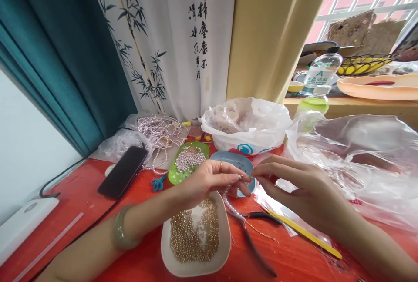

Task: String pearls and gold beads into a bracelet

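My left hand (225, 177), with a ring and a green bangle on the wrist, pinches one end of a beaded strand (232, 207) that hangs below its fingers. Close to its fingertips, my right hand (281, 177) has thumb and fingers pressed together; what they hold is too small to make out. Below my left hand is a white dish (166, 247) of gold beads (192, 229). A green tray (173, 178) holds pale pink beads (190, 158). Behind both hands lies a blue tray (225, 156). Pliers with dark handles (257, 253) rest on the red table under the strand.
A phone (123, 172) and bundled bead strings (160, 132) lie at the left. White plastic bags (248, 129) stand behind the trays, with clear bags (375, 169) at the right. A yellow stick (307, 235) lies near my right forearm. Bottles (321, 73) stand near the window.
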`<control>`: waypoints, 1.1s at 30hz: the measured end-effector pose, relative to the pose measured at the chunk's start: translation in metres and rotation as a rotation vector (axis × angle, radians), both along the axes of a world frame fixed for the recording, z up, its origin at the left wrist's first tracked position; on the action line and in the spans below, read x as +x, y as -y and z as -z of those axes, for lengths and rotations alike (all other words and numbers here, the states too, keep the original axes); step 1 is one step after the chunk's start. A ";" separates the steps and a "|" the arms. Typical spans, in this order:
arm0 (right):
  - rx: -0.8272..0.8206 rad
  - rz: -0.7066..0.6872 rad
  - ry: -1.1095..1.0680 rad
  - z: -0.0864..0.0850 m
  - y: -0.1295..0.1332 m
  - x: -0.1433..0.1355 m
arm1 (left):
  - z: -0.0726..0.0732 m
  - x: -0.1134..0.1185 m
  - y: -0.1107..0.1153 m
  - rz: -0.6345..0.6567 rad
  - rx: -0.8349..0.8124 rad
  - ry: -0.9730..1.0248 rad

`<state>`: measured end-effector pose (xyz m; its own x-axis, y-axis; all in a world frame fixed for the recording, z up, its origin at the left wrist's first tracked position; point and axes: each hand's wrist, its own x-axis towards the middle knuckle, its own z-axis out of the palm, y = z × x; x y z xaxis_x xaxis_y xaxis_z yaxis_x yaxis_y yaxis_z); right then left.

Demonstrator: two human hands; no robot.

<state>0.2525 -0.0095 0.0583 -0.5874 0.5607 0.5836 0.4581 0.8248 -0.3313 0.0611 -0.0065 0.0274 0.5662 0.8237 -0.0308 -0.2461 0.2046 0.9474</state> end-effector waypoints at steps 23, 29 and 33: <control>0.068 0.037 0.047 0.004 0.001 0.000 | -0.002 0.000 -0.001 -0.091 0.011 -0.085; 0.057 0.091 0.057 0.007 0.003 -0.001 | -0.005 0.001 0.000 -0.122 0.005 -0.122; -0.027 0.136 0.017 0.006 0.003 -0.004 | -0.006 0.002 0.001 -0.138 0.003 -0.134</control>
